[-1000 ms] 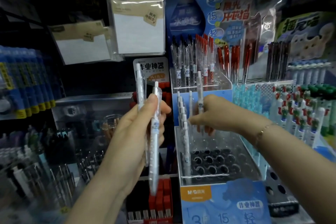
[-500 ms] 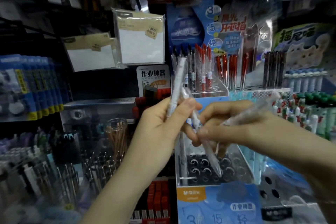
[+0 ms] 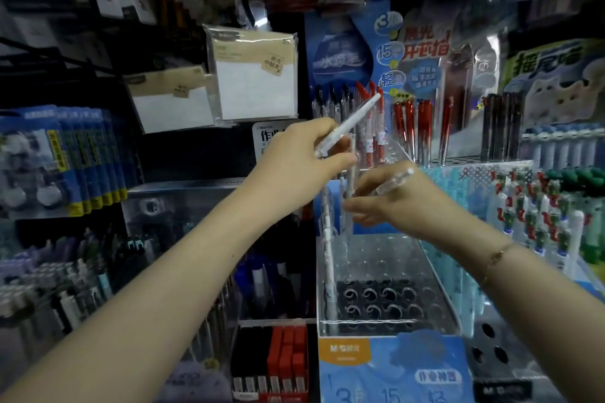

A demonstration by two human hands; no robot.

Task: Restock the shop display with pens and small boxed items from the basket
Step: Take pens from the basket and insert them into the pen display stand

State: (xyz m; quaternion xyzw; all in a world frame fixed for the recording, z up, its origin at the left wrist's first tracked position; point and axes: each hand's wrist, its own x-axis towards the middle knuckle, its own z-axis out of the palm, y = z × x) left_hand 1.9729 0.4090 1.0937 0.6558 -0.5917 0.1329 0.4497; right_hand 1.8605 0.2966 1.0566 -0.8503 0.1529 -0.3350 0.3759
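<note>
White pen [image 3: 352, 123] pinched in left hand [image 3: 302, 157], right hand [image 3: 404, 203] gripping clear pen [image 3: 394, 180] w/ tip below fingers: mid-restock, next needs lining up w/ an empty hole in acrylic rack [image 3: 386, 325].

Glossy clear plastic pen rack [image 3: 386, 325]; smooth translucent white plastic pen [image 3: 347, 126].

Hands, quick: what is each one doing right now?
Left hand: gripping a white pen, tilted.
Right hand: holding a clear pen over the display tray.
</note>
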